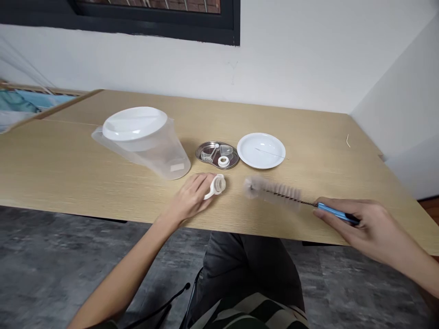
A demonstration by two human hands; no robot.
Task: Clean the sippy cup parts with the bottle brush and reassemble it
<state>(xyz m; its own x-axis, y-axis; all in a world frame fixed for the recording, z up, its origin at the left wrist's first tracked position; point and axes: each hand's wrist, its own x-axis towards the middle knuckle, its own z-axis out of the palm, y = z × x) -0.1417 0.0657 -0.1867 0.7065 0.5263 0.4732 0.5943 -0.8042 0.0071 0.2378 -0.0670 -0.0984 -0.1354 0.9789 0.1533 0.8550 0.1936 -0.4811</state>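
Note:
My left hand (192,197) is wrapped round a white, partly clear bottle (218,183), its round open mouth facing right; most of its body is hidden by the fingers. On the right, my right hand (363,224) grips the blue and black handle of a bottle brush (284,192). The brush's pale bristles point left towards the bottle and do not touch it; they look blurred. Just behind the bottle lies a small metal tray (235,161) with a white ring (223,161) and clear plastic parts in it.
A translucent pitcher (161,153) with a white lid stands at the left. Right of the tray is a white dish (255,157) with a thin wire-like piece across it. The wooden table's (137,203) front edge is close to my lap. A small pale strip (348,140) lies far right.

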